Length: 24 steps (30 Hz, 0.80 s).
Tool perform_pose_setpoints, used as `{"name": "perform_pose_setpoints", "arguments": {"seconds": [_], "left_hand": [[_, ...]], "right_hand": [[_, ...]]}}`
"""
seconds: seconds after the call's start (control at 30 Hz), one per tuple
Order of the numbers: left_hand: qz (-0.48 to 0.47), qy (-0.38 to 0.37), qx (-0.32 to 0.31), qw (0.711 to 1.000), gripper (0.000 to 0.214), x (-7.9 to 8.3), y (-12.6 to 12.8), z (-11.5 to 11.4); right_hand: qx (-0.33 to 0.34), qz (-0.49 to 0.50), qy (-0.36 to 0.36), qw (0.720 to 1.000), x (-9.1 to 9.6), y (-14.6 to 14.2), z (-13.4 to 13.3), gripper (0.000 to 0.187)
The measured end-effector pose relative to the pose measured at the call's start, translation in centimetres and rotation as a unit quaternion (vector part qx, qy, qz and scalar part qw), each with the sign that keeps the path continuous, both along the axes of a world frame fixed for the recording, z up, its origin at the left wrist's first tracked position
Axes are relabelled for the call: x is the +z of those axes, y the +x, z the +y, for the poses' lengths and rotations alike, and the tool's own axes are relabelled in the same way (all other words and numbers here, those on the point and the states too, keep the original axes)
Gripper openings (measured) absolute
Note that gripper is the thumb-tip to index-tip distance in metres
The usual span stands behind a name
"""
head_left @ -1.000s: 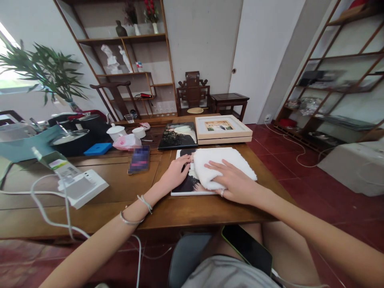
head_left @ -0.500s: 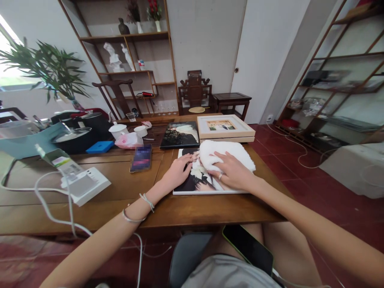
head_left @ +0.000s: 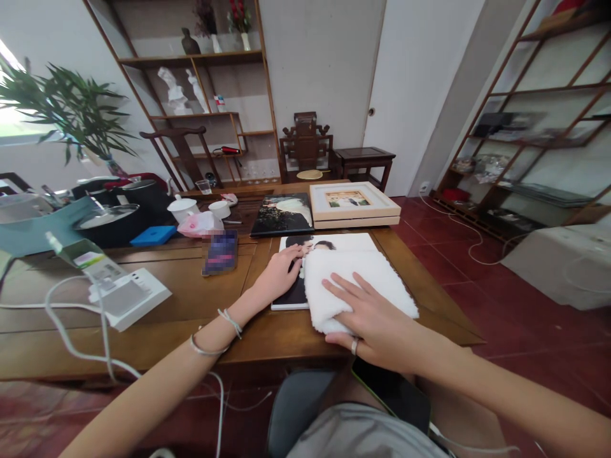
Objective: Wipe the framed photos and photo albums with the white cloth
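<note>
A photo panel (head_left: 292, 296) with a printed picture of people and a white edge lies flat on the wooden table. My left hand (head_left: 282, 275) rests on its left part, fingers stretched out and holding nothing. Over the panel's right part and front edge lies a folded, fluffy white towel (head_left: 377, 277). My right hand (head_left: 370, 315) presses on this towel with spread fingers, its thumb at the towel's near edge. The towel covers much of the picture.
Behind the panel lie a dark glossy photo panel (head_left: 281, 216) and stacked pale wooden frames (head_left: 356, 213). Leftward are a phone (head_left: 220, 253), a blue box (head_left: 153, 236), a white box (head_left: 138, 302) with cables, and a black pan (head_left: 107, 226). A dark phone (head_left: 391, 394) rests on my lap.
My right hand has drawn the towel toward me, from the panel's far part to its front edge, uncovering the top of the picture. My left hand stays on the panel.
</note>
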<state>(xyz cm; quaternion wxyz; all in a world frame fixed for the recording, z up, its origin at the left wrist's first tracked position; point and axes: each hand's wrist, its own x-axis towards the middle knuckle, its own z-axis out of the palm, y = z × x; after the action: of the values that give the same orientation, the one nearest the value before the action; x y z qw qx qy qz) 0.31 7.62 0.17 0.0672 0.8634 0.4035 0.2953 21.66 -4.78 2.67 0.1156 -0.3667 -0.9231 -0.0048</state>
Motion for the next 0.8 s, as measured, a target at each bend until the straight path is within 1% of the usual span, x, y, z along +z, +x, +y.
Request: {"name": "perform_pose_setpoints", "arguments": {"seconds": [0.13,0.23,0.37,0.53,0.67,0.73,0.8], "left_hand": [[0.0,-0.008,-0.008,1.0,0.027,0.1,0.0,-0.1],[-0.005,-0.007,-0.008,1.0,0.028,0.1,0.0,0.0],[-0.018,-0.003,-0.006,1.0,0.027,-0.2,-0.1,0.1],[-0.007,0.004,-0.003,1.0,0.027,-0.3,-0.1,0.1],[-0.007,0.003,-0.001,1.0,0.028,-0.2,-0.1,0.0],[-0.009,0.003,-0.001,1.0,0.027,-0.1,-0.1,0.0],[-0.01,0.003,0.0,1.0,0.027,-0.2,-0.1,-0.1]], "right_hand": [[0.005,0.015,-0.005,1.0,0.0,0.3,1.8,0.03],[-0.004,0.013,-0.001,1.0,0.1,0.6,3.5,0.026],[-0.026,0.015,0.02,0.999,-0.1,0.8,5.9,0.027],[-0.054,0.016,0.031,0.998,-0.3,0.9,8.4,0.032],[-0.059,0.01,0.022,0.998,0.0,1.0,9.1,0.036],[-0.057,0.003,0.019,0.998,0.1,0.9,8.7,0.034],[-0.054,-0.001,0.019,0.998,0.1,0.7,7.7,0.031]]}}
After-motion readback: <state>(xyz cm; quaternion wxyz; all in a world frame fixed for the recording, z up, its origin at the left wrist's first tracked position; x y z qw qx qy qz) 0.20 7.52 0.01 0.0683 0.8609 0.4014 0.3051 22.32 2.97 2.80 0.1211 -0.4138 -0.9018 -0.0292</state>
